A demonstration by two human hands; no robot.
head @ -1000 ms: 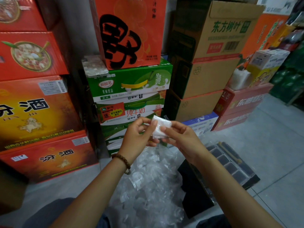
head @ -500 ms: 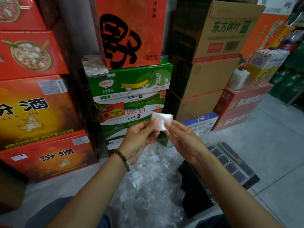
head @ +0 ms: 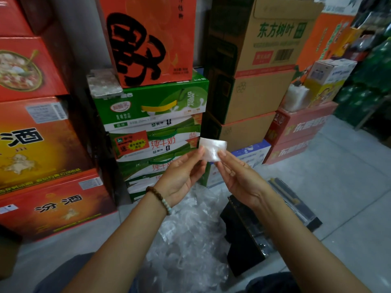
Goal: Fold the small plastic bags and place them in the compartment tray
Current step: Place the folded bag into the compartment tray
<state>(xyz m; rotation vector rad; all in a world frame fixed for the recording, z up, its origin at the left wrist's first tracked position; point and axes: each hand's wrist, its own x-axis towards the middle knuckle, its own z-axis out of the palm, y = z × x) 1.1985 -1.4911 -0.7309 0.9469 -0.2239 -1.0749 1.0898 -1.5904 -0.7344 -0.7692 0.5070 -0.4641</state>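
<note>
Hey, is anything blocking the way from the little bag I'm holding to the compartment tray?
Nothing visible does. The left hand and right hand pinch the small translucent plastic bag; the dark compartment tray lies lower right.

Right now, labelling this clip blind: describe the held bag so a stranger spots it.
Start at the green milk cartons mid-frame. In front of their lower right corner, the left hand and right hand pinch a small plastic bag. Unlike the crumpled pile below, it is flat and raised.

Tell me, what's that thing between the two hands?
A small plastic bag, pinched between the left hand and the right hand; the head view shows it.
</note>
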